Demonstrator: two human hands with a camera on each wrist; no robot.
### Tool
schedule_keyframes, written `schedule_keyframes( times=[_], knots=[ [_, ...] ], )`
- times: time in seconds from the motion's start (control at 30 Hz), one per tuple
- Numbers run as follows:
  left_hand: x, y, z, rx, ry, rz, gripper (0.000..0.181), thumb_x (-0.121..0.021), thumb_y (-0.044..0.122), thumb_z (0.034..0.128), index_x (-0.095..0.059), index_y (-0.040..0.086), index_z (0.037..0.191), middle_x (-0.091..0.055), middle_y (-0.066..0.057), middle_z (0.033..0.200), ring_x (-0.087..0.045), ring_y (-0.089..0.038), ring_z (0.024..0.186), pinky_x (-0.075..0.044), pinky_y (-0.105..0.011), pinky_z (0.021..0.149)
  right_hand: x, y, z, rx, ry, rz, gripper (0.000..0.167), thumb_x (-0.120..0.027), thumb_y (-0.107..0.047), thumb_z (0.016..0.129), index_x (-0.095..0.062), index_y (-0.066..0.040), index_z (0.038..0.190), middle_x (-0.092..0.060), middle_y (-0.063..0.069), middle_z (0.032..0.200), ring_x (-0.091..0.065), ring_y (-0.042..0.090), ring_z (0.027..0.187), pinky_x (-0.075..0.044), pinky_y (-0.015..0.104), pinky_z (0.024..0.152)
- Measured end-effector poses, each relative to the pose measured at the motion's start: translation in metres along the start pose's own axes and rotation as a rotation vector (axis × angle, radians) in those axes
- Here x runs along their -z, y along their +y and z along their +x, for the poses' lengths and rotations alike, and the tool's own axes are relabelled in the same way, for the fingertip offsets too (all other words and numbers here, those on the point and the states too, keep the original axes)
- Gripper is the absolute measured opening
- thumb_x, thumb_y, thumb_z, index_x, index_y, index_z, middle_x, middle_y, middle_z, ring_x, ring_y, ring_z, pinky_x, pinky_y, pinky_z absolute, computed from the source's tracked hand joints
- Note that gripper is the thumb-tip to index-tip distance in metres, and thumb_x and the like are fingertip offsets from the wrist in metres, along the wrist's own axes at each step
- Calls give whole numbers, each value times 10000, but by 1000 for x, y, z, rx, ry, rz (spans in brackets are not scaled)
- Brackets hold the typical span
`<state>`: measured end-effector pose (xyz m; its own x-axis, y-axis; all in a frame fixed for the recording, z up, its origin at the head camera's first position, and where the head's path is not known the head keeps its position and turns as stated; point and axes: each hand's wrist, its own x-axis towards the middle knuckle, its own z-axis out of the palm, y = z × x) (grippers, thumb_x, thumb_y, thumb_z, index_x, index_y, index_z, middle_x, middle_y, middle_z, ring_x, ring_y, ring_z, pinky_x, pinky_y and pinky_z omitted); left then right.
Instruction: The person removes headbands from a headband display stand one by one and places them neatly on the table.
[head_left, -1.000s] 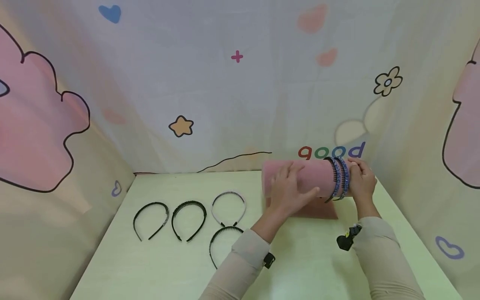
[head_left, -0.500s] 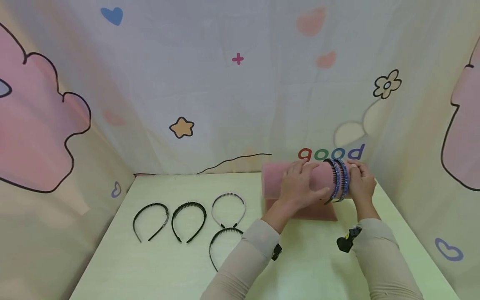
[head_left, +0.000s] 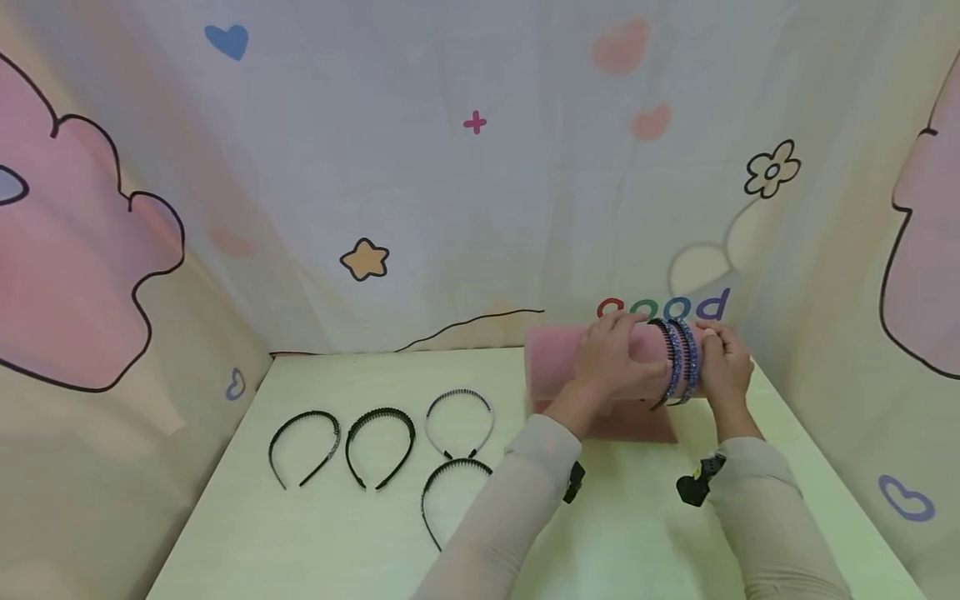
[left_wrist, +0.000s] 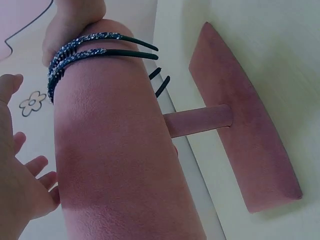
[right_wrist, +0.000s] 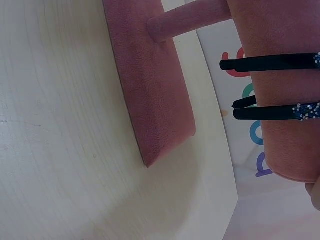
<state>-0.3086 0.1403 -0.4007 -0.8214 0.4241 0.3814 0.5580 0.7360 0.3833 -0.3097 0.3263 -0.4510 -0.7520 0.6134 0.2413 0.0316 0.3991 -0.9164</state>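
Observation:
A pink padded cylinder (head_left: 553, 363) lies level on a stand whose pink base (head_left: 630, 423) rests on the table. Two black headbands with blue glitter (head_left: 681, 362) sit side by side round its right part, their tips hanging free in the right wrist view. My left hand (head_left: 609, 357) lies over the cylinder's middle, fingers spread, thumb pointing at the headbands; in the left wrist view the hand (left_wrist: 22, 195) touches the cylinder's side. My right hand (head_left: 726, 367) grips the cylinder's right end, beside the headbands; only a bit of it shows in the right wrist view.
On the table's left part (head_left: 225, 533) lie a thin dark headband (head_left: 276, 437), a thicker black headband (head_left: 349, 450), a white headband (head_left: 491, 417) and, below it, another black headband (head_left: 424, 492) partly behind my left sleeve. Printed curtains (head_left: 420, 183) stand behind and at both sides.
My left hand has slid rightward along the cylinder, closer to the glittery headbands. The right hand has stayed at the cylinder's end, and the headbands have kept their places.

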Motion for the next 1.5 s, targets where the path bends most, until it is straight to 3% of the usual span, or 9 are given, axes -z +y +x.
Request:
schedule_keyframes(
  times=[0.1, 0.3, 0.53, 0.8, 1.03, 1.3, 1.5],
  knots=[
    [0, 2, 10, -4, -12, 1, 706, -634, 615, 752, -458, 285, 1351, -451, 79, 1318, -390, -83, 1208, -314, -286, 988, 2, 0, 0, -3, -6, 8, 394, -381, -320, 920, -654, -124, 1127, -594, 71, 1215, -534, 264, 1093, -388, 425, 882],
    [-4, 11, 22, 3, -107, -33, 734, -635, 616, 757, -417, 293, 1379, -402, 101, 1368, -358, -74, 1238, -297, -275, 1003, 5, 1, 1, -36, -2, 4, 400, -370, -337, 923, -651, -147, 1136, -592, 48, 1223, -532, 242, 1090, -388, 386, 862],
    [-9, 16, 26, 76, -110, -16, 734, -670, 591, 743, -433, 297, 1373, -464, 131, 1329, -414, -55, 1194, -310, -281, 979, 0, 0, 0, -19, -12, 21, 376, -392, -325, 924, -658, -154, 1127, -600, 45, 1208, -536, 224, 1074, -389, 313, 814],
    [-18, 17, 24, 112, -194, 241, 827, -548, 753, 708, -272, 448, 1427, -420, 137, 1315, -394, -89, 1109, -278, -320, 938, -6, -1, -3, -18, -27, 33, 374, -395, -328, 928, -653, -160, 1140, -595, 31, 1219, -535, 222, 1057, -389, 308, 801],
    [-20, 20, 22, 143, -237, 370, 850, -479, 812, 687, -170, 524, 1425, -343, 100, 1332, -314, -115, 1133, -266, -338, 909, -10, -1, -5, -21, -56, 27, 387, -380, -337, 937, -644, -162, 1160, -592, 26, 1225, -535, 218, 1049, -393, 319, 798],
    [-24, 22, 25, 133, -219, 388, 861, -510, 801, 677, -198, 511, 1426, -346, 109, 1291, -300, -105, 1128, -255, -329, 899, -6, -4, -2, -3, -47, 20, 394, -371, -342, 941, -640, -155, 1160, -586, 34, 1233, -531, 231, 1044, -388, 336, 809],
    [-31, 25, 20, 131, -234, 400, 908, -542, 799, 656, -184, 496, 1433, -322, 129, 1358, -271, -103, 1208, -222, -327, 980, 2, -1, -4, -9, -50, -9, 405, -359, -338, 942, -630, -142, 1171, -590, 53, 1225, -534, 238, 1030, -394, 341, 801]
  ],
)
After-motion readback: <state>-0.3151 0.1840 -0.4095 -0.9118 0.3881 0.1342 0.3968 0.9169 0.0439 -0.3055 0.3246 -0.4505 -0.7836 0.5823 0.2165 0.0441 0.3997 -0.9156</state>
